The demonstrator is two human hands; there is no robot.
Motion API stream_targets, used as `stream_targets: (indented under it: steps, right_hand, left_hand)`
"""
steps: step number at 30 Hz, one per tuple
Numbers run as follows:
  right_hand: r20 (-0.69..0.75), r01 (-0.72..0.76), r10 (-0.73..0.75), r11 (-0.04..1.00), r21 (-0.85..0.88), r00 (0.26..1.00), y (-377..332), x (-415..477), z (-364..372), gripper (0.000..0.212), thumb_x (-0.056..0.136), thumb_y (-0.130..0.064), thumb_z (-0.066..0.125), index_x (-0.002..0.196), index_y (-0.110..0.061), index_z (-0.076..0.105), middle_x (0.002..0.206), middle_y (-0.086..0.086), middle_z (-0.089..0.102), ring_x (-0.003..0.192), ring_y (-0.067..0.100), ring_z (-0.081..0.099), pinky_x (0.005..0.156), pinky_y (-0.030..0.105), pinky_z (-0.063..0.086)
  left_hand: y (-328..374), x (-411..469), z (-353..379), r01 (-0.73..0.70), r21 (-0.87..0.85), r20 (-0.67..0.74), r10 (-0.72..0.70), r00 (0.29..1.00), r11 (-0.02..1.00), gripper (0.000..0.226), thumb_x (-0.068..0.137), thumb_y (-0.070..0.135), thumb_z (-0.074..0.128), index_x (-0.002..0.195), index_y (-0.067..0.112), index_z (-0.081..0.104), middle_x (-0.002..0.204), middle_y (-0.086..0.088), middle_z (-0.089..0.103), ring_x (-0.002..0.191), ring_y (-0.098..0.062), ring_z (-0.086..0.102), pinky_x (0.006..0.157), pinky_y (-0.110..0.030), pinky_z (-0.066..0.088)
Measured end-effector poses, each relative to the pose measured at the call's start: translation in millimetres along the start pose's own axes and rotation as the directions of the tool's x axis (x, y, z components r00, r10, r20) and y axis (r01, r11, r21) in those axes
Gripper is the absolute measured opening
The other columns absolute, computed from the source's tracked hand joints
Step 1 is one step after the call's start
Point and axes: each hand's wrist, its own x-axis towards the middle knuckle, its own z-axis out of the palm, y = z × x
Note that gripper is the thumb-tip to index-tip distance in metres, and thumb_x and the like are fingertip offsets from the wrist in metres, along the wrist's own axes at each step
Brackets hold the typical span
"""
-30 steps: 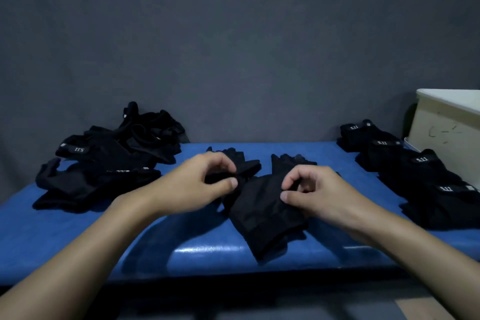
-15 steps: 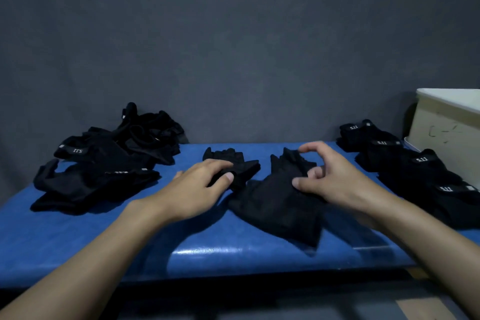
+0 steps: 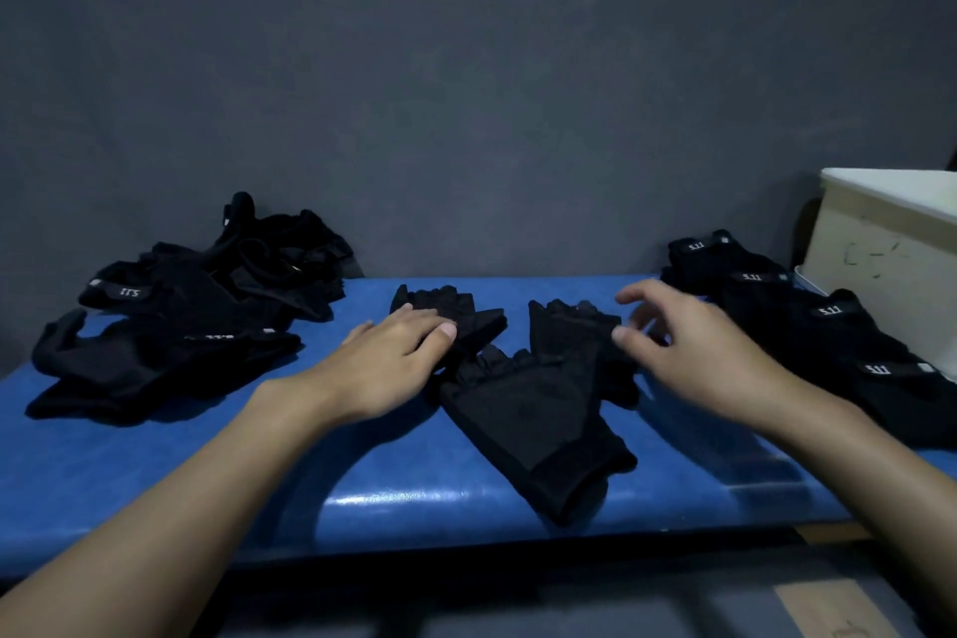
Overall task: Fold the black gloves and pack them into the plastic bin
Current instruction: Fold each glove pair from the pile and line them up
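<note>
since half a second before, the right hand had let go of the cloth and drifted right. it hung with fingers spread and loosely bent, holding nothing. its blur hid whether the thumb brushed the fabric. the left hand had flattened, with straight fingers and palm pressed down on the far glove, gripping nothing.

the near glove lay slantwise in the middle, its stubby cut-off fingers pointing away and its open cuff close to the front edge of the blue bench top. it overlapped a third glove just below the right hand.

bare glossy blue showed in front of the left forearm, and a strip ran behind the gloves up to the grey wall.

a loose heap of crumpled black gloves filled the left end. a folded row, with white lettering on the cuffs, lined the right end and reached back beside the pale, boxy plastic bin at the far right edge. the fabric looked matte and soft, and the bench top padded and shiny.
</note>
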Motion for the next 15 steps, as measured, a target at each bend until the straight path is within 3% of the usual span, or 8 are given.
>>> stream_targets:
  steps: [2,4,7,15]
  right_hand:
    - [0.187,0.03,-0.025,0.999,-0.027,0.982,13.4,2.2,9.5,0.042,0.094,-0.036,0.059,0.134,-0.037,0.048,0.125,-0.016,0.059,0.115,0.012,0.055,0.099,0.04,0.043]
    - [0.318,0.041,0.003,0.99,-0.132,0.948,23.1,4.2,19.4,0.047,0.096,-0.043,0.052,0.142,-0.043,0.039,0.142,-0.02,0.047,0.134,0.011,0.038,0.111,0.048,0.03]
    - [0.311,0.052,0.002,0.985,-0.167,0.95,28.0,12.7,27.5,0.046,0.098,-0.047,0.044,0.144,-0.044,0.036,0.148,-0.021,0.04,0.141,0.009,0.027,0.113,0.048,0.023]
    - [0.256,0.025,0.029,0.978,-0.207,0.966,29.0,46.1,42.5,0.049,0.1,-0.044,0.042,0.147,-0.035,0.034,0.152,-0.015,0.035,0.143,0.01,0.023,0.115,0.047,0.018]
  left_hand:
    - [-3.8,2.4,2.8,0.021,0.043,0.053,-0.023,0.998,0.999,0.051,0.104,0.05,0.017,0.148,0.035,0.04,0.161,0.013,0.024,0.152,-0.009,0.004,0.124,-0.047,0.003]
    - [-8.0,7.2,4.7,0.045,0.066,0.078,-0.05,0.996,0.997,0.055,0.103,0.053,0.013,0.151,0.036,0.034,0.164,0.01,0.016,0.152,-0.009,0.001,0.124,-0.046,0.001]
    - [-11.2,18.1,4.9,0.077,0.082,0.075,-0.083,0.994,0.994,0.058,0.101,0.056,0.011,0.152,0.036,0.031,0.165,0.009,0.014,0.152,-0.01,0.0,0.124,-0.047,0.002]
    - [-13.8,49.1,4.3,0.082,0.095,0.084,-0.09,0.992,0.992,0.057,0.103,0.055,0.011,0.154,0.036,0.027,0.166,0.007,0.01,0.153,-0.012,-0.003,0.123,-0.048,0.0]
